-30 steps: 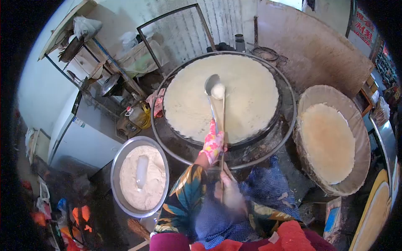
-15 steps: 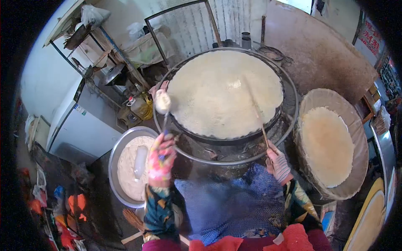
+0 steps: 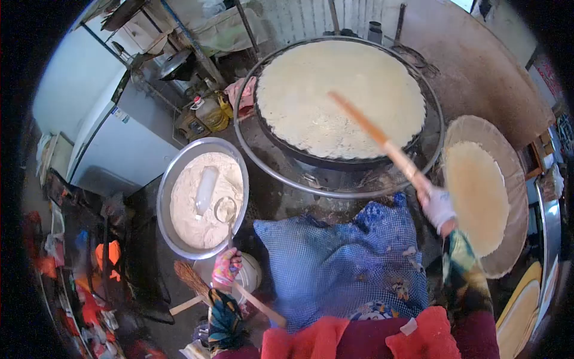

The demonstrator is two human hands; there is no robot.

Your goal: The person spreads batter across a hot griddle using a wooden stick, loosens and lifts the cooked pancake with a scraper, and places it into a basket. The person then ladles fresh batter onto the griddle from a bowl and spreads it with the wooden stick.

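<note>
My left hand point(image 3: 227, 267), in a colourful patterned glove, grips the handle of a ladle point(image 3: 226, 209). The ladle's bowl rests in pale batter point(image 3: 182, 191) inside a metal basin point(image 3: 163, 206). A smooth, translucent bottle-like object point(image 3: 206, 189) also lies on the batter. In a pale glove, my right hand point(image 3: 437, 206) is closed round a long wooden spreader point(image 3: 366, 127). The spreader reaches over a broad thin sheet of batter point(image 3: 353, 72) covering a round dark griddle point(image 3: 317, 160); whether it touches the sheet I cannot tell.
A metal ring point(image 3: 287, 184) surrounds the griddle. At right, a cloth-lined basket point(image 3: 515, 179) holds a cooked flatbread point(image 3: 475, 191). Blue checked cloth point(image 3: 335, 257) spreads before me. A small broom point(image 3: 192, 278), oil jugs point(image 3: 210, 115) and a white cabinet point(image 3: 122, 149) stand at left.
My left hand has lowered the ladle from beside the griddle into the basin. My right hand has moved right, and the spreader now slants up to the left. The view has shifted.
</note>
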